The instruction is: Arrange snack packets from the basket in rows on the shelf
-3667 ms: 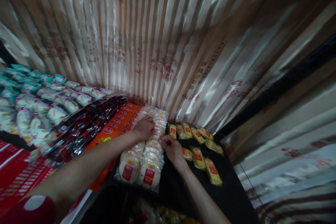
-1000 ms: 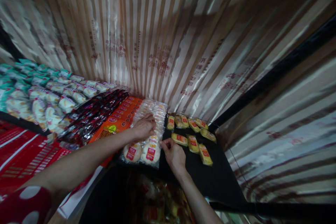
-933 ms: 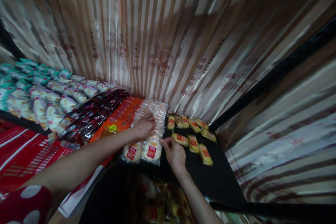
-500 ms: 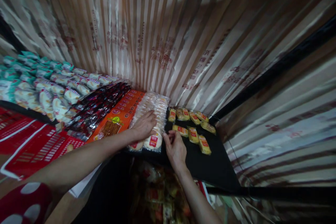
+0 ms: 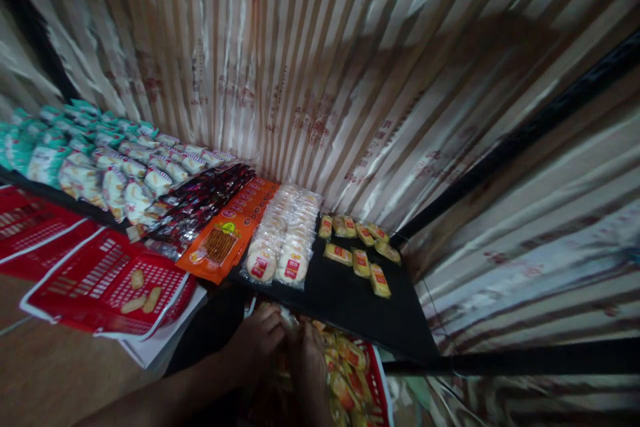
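Note:
Below the shelf's front edge, my left hand and my right hand are close together over a red container filled with yellow snack packets. The fingers of both hands curl inward. A pale, shiny wrapper shows between them, but dim light and the hands hide what they grip. Above, on the black shelf, two rows of clear-wrapped round white crackers lie overlapped. To their right are several small yellow packets with red labels, spaced apart.
Left of the crackers lie an orange snack bag, dark shiny packets and rows of white and green packets. Red printed bags hang at the lower left. A striped plastic sheet backs the shelf, and a black pole slants at right.
Both hands have left the white crackers on the shelf and moved down towards me to the container of yellow packets. The packets on the shelf look the same. The view has shifted slightly.

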